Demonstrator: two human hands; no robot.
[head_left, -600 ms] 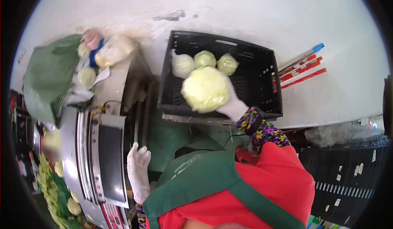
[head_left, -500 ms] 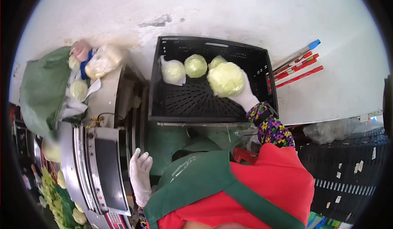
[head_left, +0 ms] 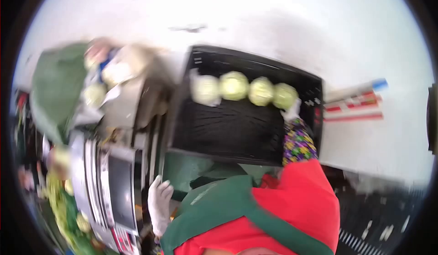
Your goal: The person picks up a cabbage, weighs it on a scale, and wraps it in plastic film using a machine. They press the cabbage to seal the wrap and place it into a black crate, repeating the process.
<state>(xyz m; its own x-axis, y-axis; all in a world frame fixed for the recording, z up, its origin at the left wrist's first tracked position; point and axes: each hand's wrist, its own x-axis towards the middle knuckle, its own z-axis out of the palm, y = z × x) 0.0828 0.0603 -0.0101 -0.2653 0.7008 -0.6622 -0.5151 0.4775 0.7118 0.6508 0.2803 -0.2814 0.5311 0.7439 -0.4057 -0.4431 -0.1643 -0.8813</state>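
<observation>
My right hand, in a white glove, reaches into the black crate and grips a wrapped pale green cabbage at the right end of a row. Most of its fingers are hidden by the cabbage. Beside it in the row sit a second cabbage, a third cabbage and a paler one with loose white wrapping. My left hand, gloved too, hangs by my apron near the machine with its fingers stretched out and nothing in them.
A wrapping machine with a dark plate stands on the left. Behind it are a green bag and a cabbage on a counter. Red poles lean right of the crate. Dark crates stand at lower right.
My right hand has set the cabbage down at the row's right end, uncovering the one behind it. The view has shifted and blurred. My left hand stays low at my side.
</observation>
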